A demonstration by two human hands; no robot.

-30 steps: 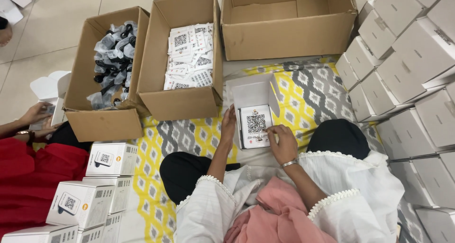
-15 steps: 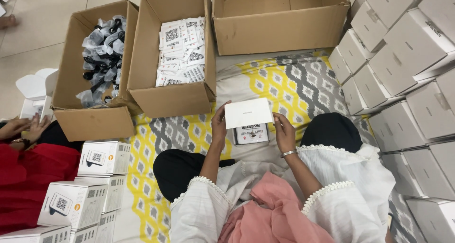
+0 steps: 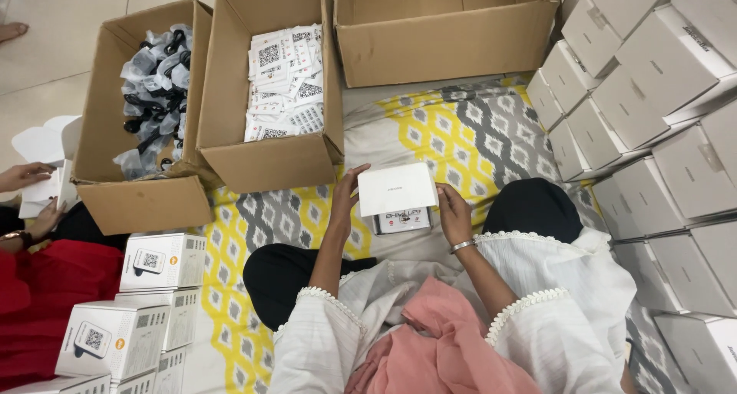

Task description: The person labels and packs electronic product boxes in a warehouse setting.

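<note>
A person seated on a yellow-and-grey patterned cloth (image 3: 453,133) holds a small white carton (image 3: 398,198) at the centre of the frame, its flat lid (image 3: 397,187) lowered most of the way over the body while a printed face shows just beneath the lid's near edge. The left hand (image 3: 345,197) rests against the carton's left side with fingers spread and upright along the wall; the right hand (image 3: 453,212) cups the right side, fingers curled around that edge. Neither hand pinches; both press lightly inward from the sides.

The carton looks like thin folded card: light, stiff along its creases, easily dented on the broad faces, and smooth enough to slip. By that reading it is best taken by the two short side walls or corners, not the lid panel.

In the upper left of the frame stand two open brown boxes, one (image 3: 146,202) filled with black cables in clear bags (image 3: 153,87), the next (image 3: 265,163) with printed white cards (image 3: 285,79). A third brown box (image 3: 453,44) sits top centre. Closed white cartons are stacked along the right edge (image 3: 660,133) and at lower left (image 3: 161,261). At far left, another person's hands (image 3: 27,177) handle white card.
</note>
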